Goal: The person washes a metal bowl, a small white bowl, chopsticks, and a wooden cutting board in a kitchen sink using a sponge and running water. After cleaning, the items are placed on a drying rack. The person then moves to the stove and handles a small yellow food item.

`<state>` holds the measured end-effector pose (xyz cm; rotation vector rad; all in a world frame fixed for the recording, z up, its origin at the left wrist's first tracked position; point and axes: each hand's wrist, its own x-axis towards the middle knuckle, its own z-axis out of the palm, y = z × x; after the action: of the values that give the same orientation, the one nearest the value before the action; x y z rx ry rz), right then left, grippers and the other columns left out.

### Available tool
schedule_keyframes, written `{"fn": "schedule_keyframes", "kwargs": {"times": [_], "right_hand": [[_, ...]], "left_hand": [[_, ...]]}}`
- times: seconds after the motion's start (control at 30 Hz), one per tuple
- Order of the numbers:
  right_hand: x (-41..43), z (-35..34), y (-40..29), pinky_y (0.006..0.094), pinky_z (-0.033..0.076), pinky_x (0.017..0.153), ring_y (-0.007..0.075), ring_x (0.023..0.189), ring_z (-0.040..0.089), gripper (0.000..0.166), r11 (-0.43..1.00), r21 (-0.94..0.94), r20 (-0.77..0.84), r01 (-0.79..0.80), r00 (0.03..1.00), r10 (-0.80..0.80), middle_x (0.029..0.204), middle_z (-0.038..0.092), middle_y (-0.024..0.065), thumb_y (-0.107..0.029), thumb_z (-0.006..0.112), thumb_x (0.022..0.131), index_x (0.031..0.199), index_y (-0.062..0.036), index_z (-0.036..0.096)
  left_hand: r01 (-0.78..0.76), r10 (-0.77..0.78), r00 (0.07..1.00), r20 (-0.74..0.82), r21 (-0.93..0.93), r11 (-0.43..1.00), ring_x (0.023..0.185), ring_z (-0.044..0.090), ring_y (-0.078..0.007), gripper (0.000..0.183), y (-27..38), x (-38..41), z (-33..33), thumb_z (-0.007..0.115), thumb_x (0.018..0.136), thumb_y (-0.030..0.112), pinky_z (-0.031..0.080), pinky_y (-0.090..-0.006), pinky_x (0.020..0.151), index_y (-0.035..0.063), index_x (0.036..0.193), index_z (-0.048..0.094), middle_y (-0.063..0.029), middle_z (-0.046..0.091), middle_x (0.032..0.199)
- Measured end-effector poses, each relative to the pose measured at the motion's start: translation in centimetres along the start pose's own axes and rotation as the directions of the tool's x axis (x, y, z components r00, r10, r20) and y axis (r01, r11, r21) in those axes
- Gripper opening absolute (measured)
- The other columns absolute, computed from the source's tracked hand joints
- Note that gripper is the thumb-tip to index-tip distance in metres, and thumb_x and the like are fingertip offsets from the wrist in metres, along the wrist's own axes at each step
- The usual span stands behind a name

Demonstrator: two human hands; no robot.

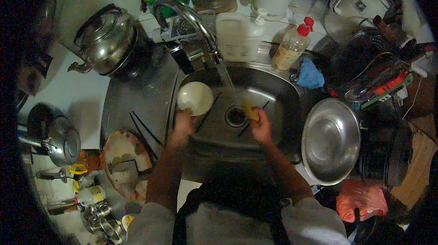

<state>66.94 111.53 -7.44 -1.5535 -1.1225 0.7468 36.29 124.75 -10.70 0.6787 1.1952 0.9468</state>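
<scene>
My left hand [184,123] grips the near rim of a pale round bowl [195,98] over the left side of the steel sink [273,132]. A yellowish sponge [251,111] is in my right hand [261,127], right of the drain [235,116]. Both hands are a little blurred. Two dark sticks, apparently chopsticks, lie in the basin: one [208,112] beside the bowl, another [244,129] partly hidden by my right hand. The chrome faucet [202,27] arches over the sink from behind, and a streak like running water [224,75] drops from its spout.
On the left drainboard [137,94] stand a steel kettle [106,44] and dark chopsticks [145,128] near a round wooden board [113,145]. Behind the sink are a white jug [236,38] and a red-capped bottle [291,48]. A steel basin [330,142] and blue cloth [309,74] are right.
</scene>
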Motion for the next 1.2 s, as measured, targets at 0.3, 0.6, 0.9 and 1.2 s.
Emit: {"fn": "schedule_keyframes", "kwargs": {"times": [0.3, 0.6, 0.9, 1.2], "right_hand": [[4.1, 5.2, -1.1, 0.0475, 0.048, 0.105, 0.0319, 0.115, 0.064, 0.039, 0.562, -0.601, 0.419, 0.568, 0.823, -0.384, 0.126, 0.067, 0.0142, -0.019, 0.069, 0.085, 0.123, -0.0098, 0.067], [5.5, 7.1, -0.1, 0.0483, 0.058, 0.079, 0.0315, 0.1, 0.068, 0.021, 0.767, -0.556, 0.55, 0.321, 0.834, 0.05, 0.098, 0.074, 0.0101, -0.023, 0.071, 0.084, 0.101, -0.0105, 0.074], [5.9, 6.5, -2.2, 0.0494, 0.057, 0.083, 0.0344, 0.092, 0.067, 0.024, 0.713, -0.522, 0.488, 0.469, 0.849, -0.201, 0.095, 0.074, 0.0124, -0.019, 0.076, 0.08, 0.1, -0.0068, 0.073], [6.3, 5.8, 1.7, 0.0481, 0.055, 0.094, 0.0371, 0.116, 0.062, 0.039, 0.648, -0.534, 0.567, 0.544, 0.798, -0.203, 0.129, 0.063, 0.0171, -0.021, 0.075, 0.084, 0.119, -0.0057, 0.067]], "left_hand": [[0.045, -0.095, 0.974, 0.204, 0.237, 0.97, 0.133, 0.051, -0.0388, 0.089, -1.5, 2.8, 13.2, 0.071, 0.095, 0.043, 0.049, -0.0511, 0.104, 0.0131, 0.162, 0.021, -0.0208, 0.043, 0.153], [-0.039, -0.156, 0.918, 0.365, 0.474, 0.88, 0.128, 0.056, -0.0361, 0.083, -0.3, 3.4, 12.3, 0.071, 0.093, 0.039, 0.05, -0.0469, 0.102, 0.0082, 0.159, 0.03, -0.0191, 0.053, 0.145], [-0.068, -0.122, 0.897, 0.424, 0.405, 0.912, 0.121, 0.06, -0.0325, 0.075, -3.5, 6.8, 9.6, 0.066, 0.095, 0.027, 0.052, -0.0417, 0.098, 0.0086, 0.159, 0.032, -0.0164, 0.056, 0.144], [-0.176, 0.004, 0.931, 0.365, 0.439, 0.881, 0.13, 0.056, -0.0375, 0.068, -5.5, 7.9, 10.4, 0.066, 0.095, 0.02, 0.049, -0.0468, 0.105, 0.0068, 0.156, 0.038, -0.0213, 0.054, 0.145]]}}
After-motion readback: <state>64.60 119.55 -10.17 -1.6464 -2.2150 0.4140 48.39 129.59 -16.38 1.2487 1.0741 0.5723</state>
